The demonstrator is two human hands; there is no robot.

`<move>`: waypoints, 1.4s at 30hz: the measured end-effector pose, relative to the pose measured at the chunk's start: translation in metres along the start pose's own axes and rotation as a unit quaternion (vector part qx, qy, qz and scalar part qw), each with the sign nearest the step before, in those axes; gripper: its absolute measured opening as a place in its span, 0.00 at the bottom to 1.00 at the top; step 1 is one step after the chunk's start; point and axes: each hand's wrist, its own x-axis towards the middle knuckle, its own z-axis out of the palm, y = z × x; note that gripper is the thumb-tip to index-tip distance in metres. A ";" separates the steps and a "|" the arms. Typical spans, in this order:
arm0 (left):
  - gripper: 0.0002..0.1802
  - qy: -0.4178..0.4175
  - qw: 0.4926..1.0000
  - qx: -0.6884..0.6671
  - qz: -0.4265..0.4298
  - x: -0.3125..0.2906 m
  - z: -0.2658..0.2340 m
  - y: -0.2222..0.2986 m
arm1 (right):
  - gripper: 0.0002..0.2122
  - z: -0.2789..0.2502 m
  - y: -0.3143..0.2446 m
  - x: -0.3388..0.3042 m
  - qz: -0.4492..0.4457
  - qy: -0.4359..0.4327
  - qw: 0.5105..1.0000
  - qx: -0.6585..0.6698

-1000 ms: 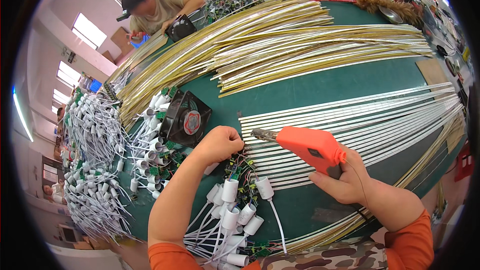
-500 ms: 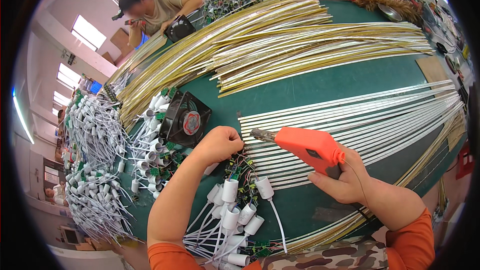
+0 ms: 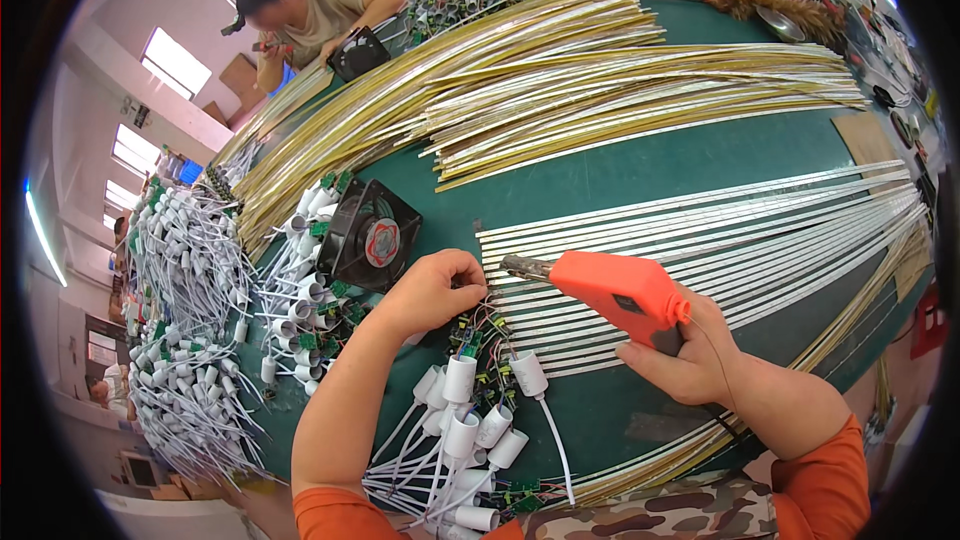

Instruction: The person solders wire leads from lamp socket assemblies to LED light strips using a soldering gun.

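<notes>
In my right hand (image 3: 692, 355) is an orange soldering gun (image 3: 615, 292), its dark metal nozzle pointing left over the ends of the LED strips (image 3: 640, 265). These thin white strips lie side by side, fanning out across the green table. My left hand (image 3: 440, 292) is pinched at the left ends of the strips, where thin wires (image 3: 490, 315) rise to its fingertips; the exact grip is partly hidden. Just below, small circuit boards (image 3: 468, 342) trail from several white lamp caps (image 3: 460, 380) with white cables.
A black square fan (image 3: 370, 237) stands left of my hand. Heaps of white lamp caps (image 3: 195, 250) fill the left side. Bundles of yellow and white strips (image 3: 640, 100) lie across the far side. Another person (image 3: 310, 20) works at the far left.
My left hand has shifted slightly left and down, and its finger curl has loosened a little. The soldering gun has stayed almost in place.
</notes>
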 end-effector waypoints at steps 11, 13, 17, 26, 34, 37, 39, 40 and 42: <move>0.07 0.063 0.998 0.024 -0.005 0.000 0.008 0.003 | 0.24 0.002 -0.002 0.000 0.032 -0.001 0.999 0.017; 0.08 0.079 0.996 0.041 -0.023 0.000 0.009 0.003 | 0.24 0.004 -0.004 0.002 0.070 -0.016 0.997 0.024; 0.07 0.081 0.996 0.046 -0.011 0.001 0.009 -0.001 | 0.24 0.011 -0.001 0.007 0.027 -0.006 1.000 -0.009; 0.07 0.074 0.994 0.076 -0.001 0.004 0.007 -0.001 | 0.24 0.017 0.001 0.014 0.059 -0.032 0.997 -0.030; 0.07 0.080 0.994 0.075 -0.003 0.004 0.008 -0.002 | 0.23 0.020 0.001 0.014 0.038 -0.034 0.998 -0.043; 0.06 0.079 0.993 0.086 0.004 0.005 0.009 -0.002 | 0.23 0.020 0.000 0.015 0.046 -0.039 0.997 -0.053; 0.06 0.078 0.993 0.088 0.002 0.007 0.009 -0.002 | 0.23 0.021 0.004 0.014 0.052 -0.036 0.997 -0.042; 0.06 0.077 0.993 0.090 0.000 0.007 0.010 -0.002 | 0.23 0.022 0.006 0.013 0.059 -0.034 0.997 -0.030; 0.06 0.078 0.993 0.091 -0.001 0.006 0.009 0.001 | 0.24 0.020 0.003 0.013 0.062 -0.035 0.997 -0.027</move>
